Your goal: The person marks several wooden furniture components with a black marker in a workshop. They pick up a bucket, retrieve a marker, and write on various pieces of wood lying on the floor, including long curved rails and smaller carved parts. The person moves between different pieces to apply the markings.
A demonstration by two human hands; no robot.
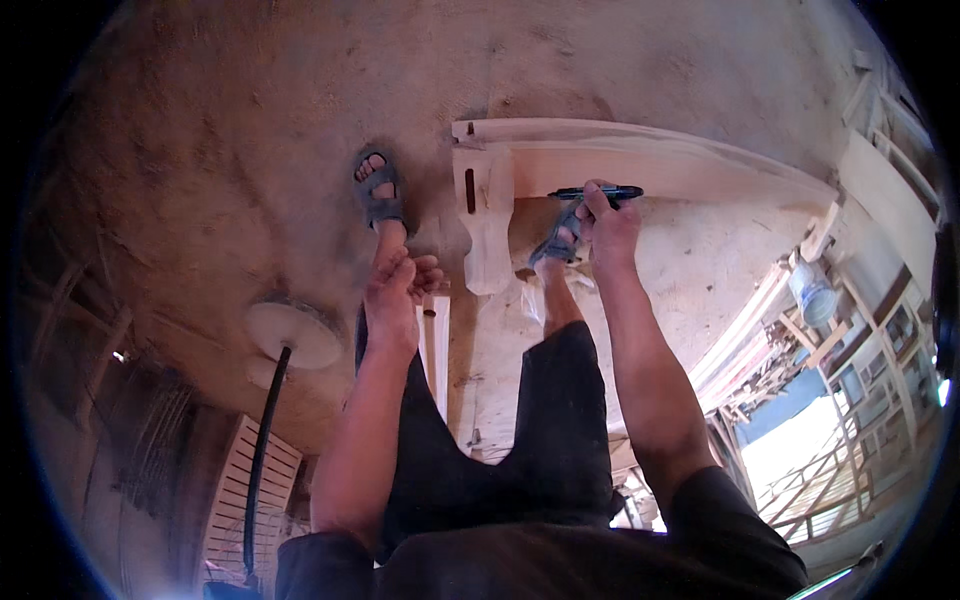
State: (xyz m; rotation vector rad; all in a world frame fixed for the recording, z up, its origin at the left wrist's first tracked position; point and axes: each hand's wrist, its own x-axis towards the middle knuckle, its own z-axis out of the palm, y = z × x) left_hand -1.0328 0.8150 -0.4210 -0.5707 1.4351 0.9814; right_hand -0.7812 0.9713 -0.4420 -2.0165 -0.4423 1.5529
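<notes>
Between the thumb and fingers of my right hand [612, 225] is a black marker pen [622, 192], held level above my sandalled right foot. Just beyond it lies a long, pale wooden board [640, 158] with a curved far edge. At the board's left end a shaped wooden piece [488, 225] with a dark slot points toward me. My left hand [398, 290] is in front of my left foot, its fingers curled inward. Whether anything is inside those fingers I cannot make out.
A round disc [292, 333] with a black pole stands on the dusty floor at left. Below it is a slatted wooden panel [245, 480]. Stacked timber [740, 350], a pale bucket [815, 295] and wooden frames [880, 350] crowd the right. A slim pale strip [436, 345] lies between my legs.
</notes>
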